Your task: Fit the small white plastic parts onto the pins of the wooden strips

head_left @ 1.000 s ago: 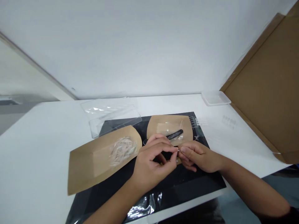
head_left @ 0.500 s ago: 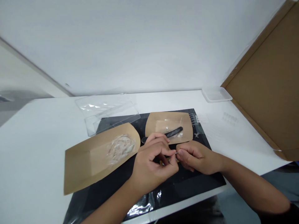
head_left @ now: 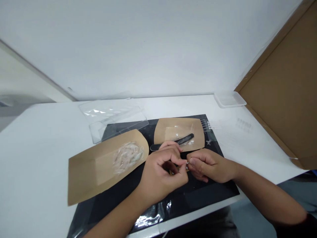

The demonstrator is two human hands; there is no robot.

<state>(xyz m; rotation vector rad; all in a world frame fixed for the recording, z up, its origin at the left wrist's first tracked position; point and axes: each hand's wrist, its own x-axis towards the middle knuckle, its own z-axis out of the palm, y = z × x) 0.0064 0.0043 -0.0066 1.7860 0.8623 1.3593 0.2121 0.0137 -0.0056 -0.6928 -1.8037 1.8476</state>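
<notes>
Over the black mat (head_left: 208,195), my left hand (head_left: 162,175) and my right hand (head_left: 211,167) meet with their fingertips pinched together. Between the fingertips is a tiny light-coloured piece, too small to name. Just behind my left hand, a black curved nail file (head_left: 185,139) lies across the smaller brown paper tray (head_left: 162,127), one end sticking out over its left side. Small whitish bits lie in that tray. Under my hands, a little of another brown thing with pale bits shows, mostly hidden.
A larger brown paper tray (head_left: 81,178) on the left holds a heap of clear thin pieces (head_left: 128,155). Clear plastic lids (head_left: 119,125) lie behind it. Rows of small clear pieces (head_left: 210,125), a clear plastic box (head_left: 229,99) and a cardboard panel (head_left: 284,89) are on the right.
Both hands stay almost in place with the fingertips still meeting. My left hand has tilted and shifted very slightly. The trays and the nail file have not moved.
</notes>
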